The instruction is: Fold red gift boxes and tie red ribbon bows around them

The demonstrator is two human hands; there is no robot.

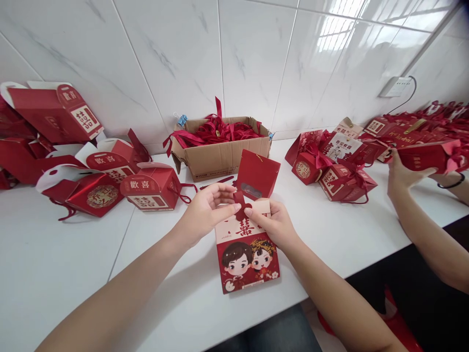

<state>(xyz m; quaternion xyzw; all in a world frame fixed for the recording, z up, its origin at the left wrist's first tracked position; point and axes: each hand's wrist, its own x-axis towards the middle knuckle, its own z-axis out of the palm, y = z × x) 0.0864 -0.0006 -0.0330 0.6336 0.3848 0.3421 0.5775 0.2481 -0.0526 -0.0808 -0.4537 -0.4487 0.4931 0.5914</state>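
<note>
A red and cream gift box (249,264) with two cartoon figures stands at the middle of the white table. Above its top, my left hand (220,208) pinches a dark red ribbon (240,201) between thumb and fingers. My right hand (273,220) is closed at the box's upper right, its thumb against the ribbon and its fingers behind the cream flap. Both thumbs almost meet at the ribbon. Directly behind stands another red box (258,173) with a small window. The fingertips behind the flap are hidden.
A cardboard box (223,157) full of red ribbons stands by the tiled wall. Red gift boxes (150,188) crowd the left, more (346,182) the right. At far right another person's hands (401,176) hold a red box (427,155). A socket (395,87) has a cable.
</note>
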